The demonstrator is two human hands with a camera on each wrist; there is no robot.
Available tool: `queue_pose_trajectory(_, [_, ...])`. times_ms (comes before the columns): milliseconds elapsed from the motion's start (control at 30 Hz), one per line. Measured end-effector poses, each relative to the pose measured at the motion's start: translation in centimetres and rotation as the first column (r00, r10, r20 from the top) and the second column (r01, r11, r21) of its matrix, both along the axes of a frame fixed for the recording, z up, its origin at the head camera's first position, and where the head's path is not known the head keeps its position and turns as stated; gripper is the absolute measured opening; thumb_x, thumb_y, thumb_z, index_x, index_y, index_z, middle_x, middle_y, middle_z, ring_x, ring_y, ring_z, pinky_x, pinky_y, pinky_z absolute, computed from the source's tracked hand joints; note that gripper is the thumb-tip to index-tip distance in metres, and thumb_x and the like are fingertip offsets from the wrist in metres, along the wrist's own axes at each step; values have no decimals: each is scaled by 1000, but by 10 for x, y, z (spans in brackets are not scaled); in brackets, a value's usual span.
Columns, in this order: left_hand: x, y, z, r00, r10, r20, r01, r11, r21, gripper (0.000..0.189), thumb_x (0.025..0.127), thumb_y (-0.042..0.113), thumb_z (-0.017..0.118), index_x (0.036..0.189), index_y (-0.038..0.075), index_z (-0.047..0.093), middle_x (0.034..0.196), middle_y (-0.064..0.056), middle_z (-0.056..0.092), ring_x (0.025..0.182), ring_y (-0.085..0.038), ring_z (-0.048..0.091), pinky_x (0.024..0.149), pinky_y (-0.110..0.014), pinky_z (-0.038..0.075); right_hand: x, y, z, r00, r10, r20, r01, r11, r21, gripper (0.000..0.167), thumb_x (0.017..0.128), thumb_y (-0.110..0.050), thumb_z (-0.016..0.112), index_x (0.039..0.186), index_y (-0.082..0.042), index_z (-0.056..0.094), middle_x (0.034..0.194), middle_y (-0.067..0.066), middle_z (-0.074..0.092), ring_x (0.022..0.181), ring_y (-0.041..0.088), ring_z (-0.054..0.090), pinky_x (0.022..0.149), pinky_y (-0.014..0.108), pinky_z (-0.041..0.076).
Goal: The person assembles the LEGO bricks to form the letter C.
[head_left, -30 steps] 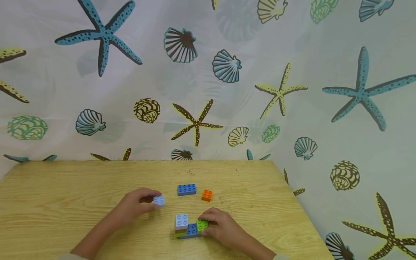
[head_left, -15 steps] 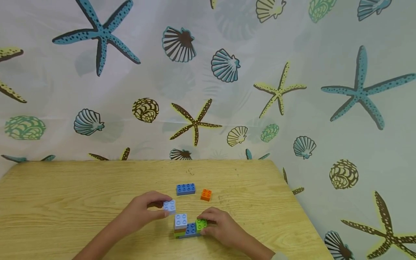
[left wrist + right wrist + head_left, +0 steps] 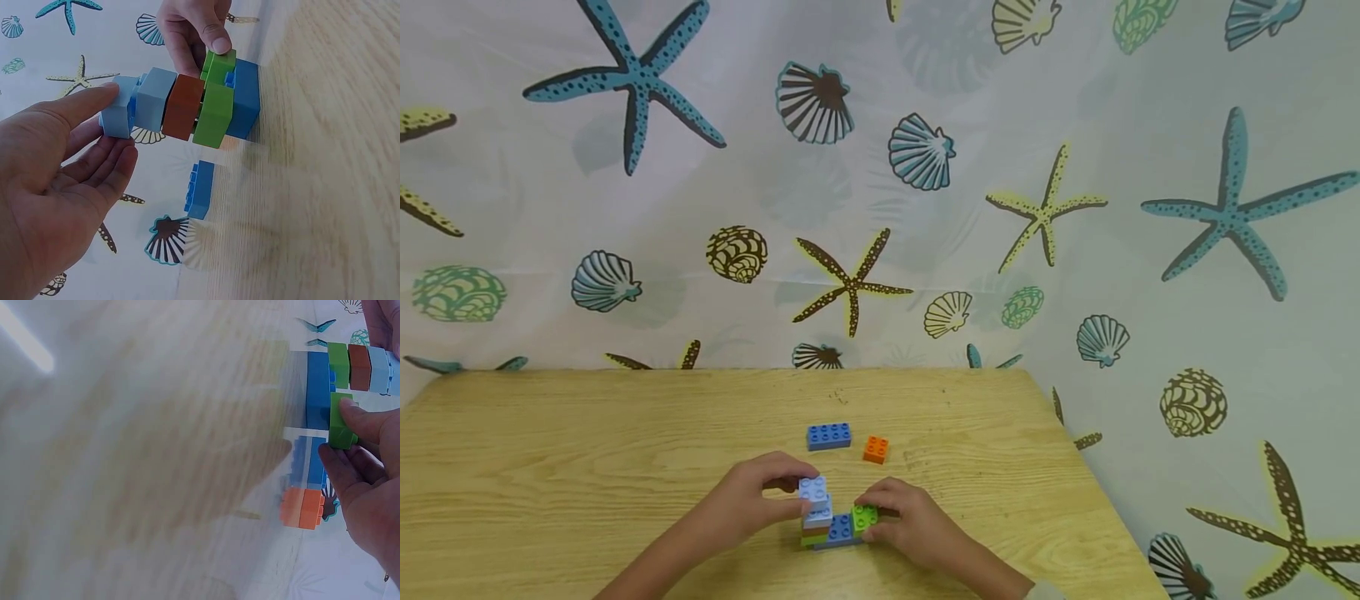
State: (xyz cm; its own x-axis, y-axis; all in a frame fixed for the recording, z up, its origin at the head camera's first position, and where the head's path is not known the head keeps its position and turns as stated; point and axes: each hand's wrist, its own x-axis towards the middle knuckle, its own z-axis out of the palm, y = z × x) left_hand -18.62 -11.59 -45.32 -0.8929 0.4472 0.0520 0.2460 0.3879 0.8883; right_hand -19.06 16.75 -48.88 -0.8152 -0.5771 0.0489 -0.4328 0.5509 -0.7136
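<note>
My left hand (image 3: 752,504) pinches a light blue toy building brick (image 3: 812,490) between thumb and fingers. This brick sits slightly tilted at the top of a stack, and studs show in the gap beneath it. Below it come another light blue brick (image 3: 155,99), a reddish-brown brick (image 3: 183,107) and a green brick (image 3: 214,115), on one end of a long blue brick (image 3: 246,100). At the other end of that base, my right hand (image 3: 913,521) grips a bright green brick (image 3: 864,517) with thumb and fingers. The base rests on the table.
Behind the stack on the wooden table (image 3: 587,450) lie a loose blue eight-stud brick (image 3: 829,437) and, to its right, a small orange brick (image 3: 876,449). A curtain (image 3: 737,167) printed with shells and starfish hangs behind and to the right of the table.
My left hand has carried the light blue brick rightward and toward me, from left of the stack onto its top. The right hand has stayed on the green brick.
</note>
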Motion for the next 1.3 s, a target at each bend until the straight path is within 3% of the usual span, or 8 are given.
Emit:
queue_pose_trajectory(400, [5, 5, 3, 1000, -11, -21, 11, 1000, -10, 35, 90, 36, 77, 119, 18, 71, 116, 0, 67, 103, -20, 62, 95, -49, 54, 0, 0, -1, 1000, 12, 12, -12, 1000, -17, 36, 91, -20, 76, 125, -11, 71, 122, -5, 65, 114, 6, 60, 97, 24, 51])
queue_pose_trajectory(633, [6, 7, -1, 998, -16, -59, 14, 999, -38, 33, 91, 37, 75, 119, 20, 71, 115, 3, 66, 101, -18, 61, 92, -45, 55, 0, 0, -2, 1000, 5, 18, -4, 1000, -20, 36, 90, -20, 77, 125, -12, 71, 122, -6, 65, 114, 5, 59, 99, 24, 51])
queue_pose_trajectory(1000, [10, 8, 5, 995, -34, -98, 27, 997, -74, 32, 90, 27, 78, 119, 17, 72, 114, 2, 65, 99, -22, 60, 81, -33, 56, 0, -1, -2, 1000, -8, 29, 9, 1000, -9, 36, 90, -20, 76, 125, -13, 71, 124, -5, 65, 116, 8, 59, 99, 24, 52])
queue_pose_trajectory(1200, [10, 7, 3, 997, -28, -75, 24, 998, -60, 36, 91, 32, 77, 123, 17, 70, 118, 1, 65, 104, -24, 61, 88, -41, 56, 0, -1, 2, 999, -10, 35, 10, 1000, 14, 39, 92, -26, 75, 129, -15, 69, 127, -8, 63, 120, 10, 59, 104, 31, 51])
queue_pose_trajectory(1300, [10, 5, 2, 998, 9, -62, -11, 999, -30, 42, 90, 37, 76, 126, 18, 68, 122, -2, 66, 109, -26, 62, 94, -46, 55, 0, -1, 8, 999, -23, 24, 23, 1000, 0, 41, 95, -31, 72, 133, -15, 66, 130, -8, 62, 123, 16, 59, 104, 38, 52])
